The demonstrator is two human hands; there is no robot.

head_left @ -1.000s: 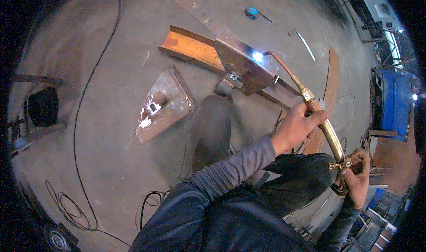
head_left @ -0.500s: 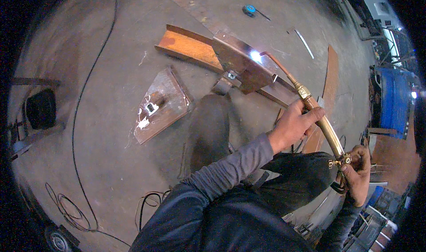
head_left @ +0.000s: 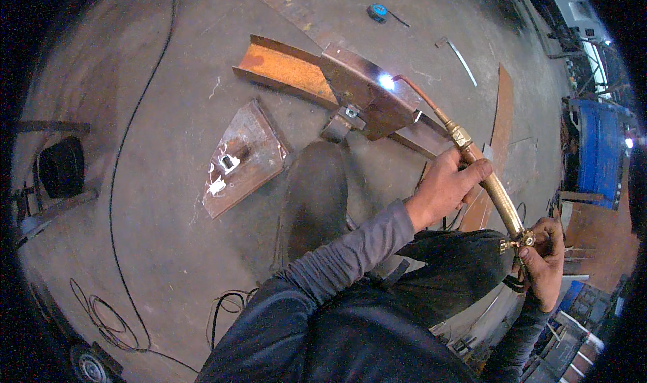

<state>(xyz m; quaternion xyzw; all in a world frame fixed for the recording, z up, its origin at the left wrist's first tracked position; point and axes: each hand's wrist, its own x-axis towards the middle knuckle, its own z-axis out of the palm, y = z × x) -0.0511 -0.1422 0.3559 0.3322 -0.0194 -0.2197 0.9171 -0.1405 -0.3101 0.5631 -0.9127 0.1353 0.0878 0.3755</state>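
Head view, read from our left: a black cable (head_left: 111, 201) curves down the floor (head_left: 175, 201), and a tapered steel plate (head_left: 259, 160) with white marks around a hole lies to its right. Next we see a rusty channel beam (head_left: 286, 63), its far end open, with a bent steel piece (head_left: 357, 90) set over its middle. A blue tape measure (head_left: 377, 12) lies beyond them. A bright flame (head_left: 386, 81) glows on the bent piece's upper edge, at the tip of our brass torch (head_left: 502, 197), which slants down to the right. Our left hand (head_left: 441, 187) is wrapped around the torch's handle, thumb on top. Past a brown metal strip (head_left: 503, 106), our right hand (head_left: 544, 265) grasps the torch's rear end by the valve knobs.
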